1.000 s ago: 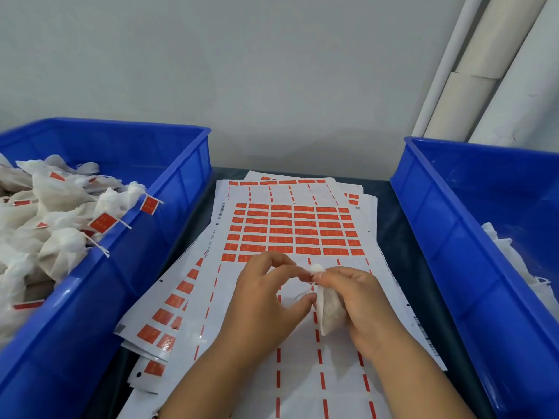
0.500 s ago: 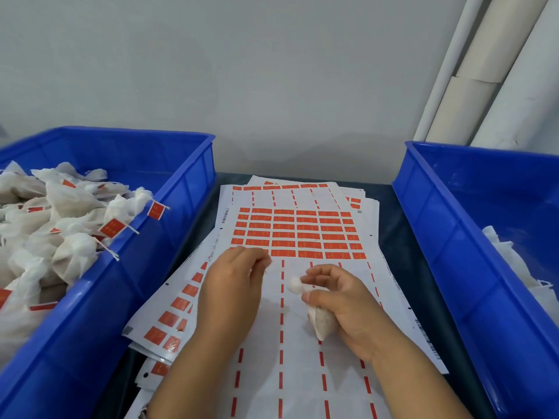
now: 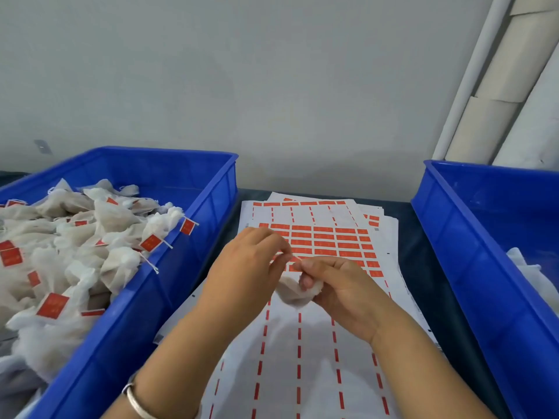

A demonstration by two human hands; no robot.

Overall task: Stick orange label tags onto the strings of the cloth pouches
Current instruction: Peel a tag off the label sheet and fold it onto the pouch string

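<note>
My right hand (image 3: 338, 285) holds a small white cloth pouch (image 3: 292, 293) above the label sheets, its fingers curled round the pouch's top. My left hand (image 3: 251, 267) meets it from the left and pinches something small at its fingertips, right where the pouch's string (image 3: 298, 257) sticks out; whether that is an orange label I cannot tell. Under both hands lies a stack of white sheets with rows of orange label tags (image 3: 326, 240); the near rows are peeled bare.
A blue bin (image 3: 169, 285) at the left holds several white pouches (image 3: 90, 237) with orange tags on their strings. A second blue bin (image 3: 472, 255) at the right has white cloth in its near corner. Pale tubes lean against the wall at back right.
My left hand went out to the orange labels, then came back to the right hand. The two hands now meet at the pouch's string. The camera has tilted upward.
</note>
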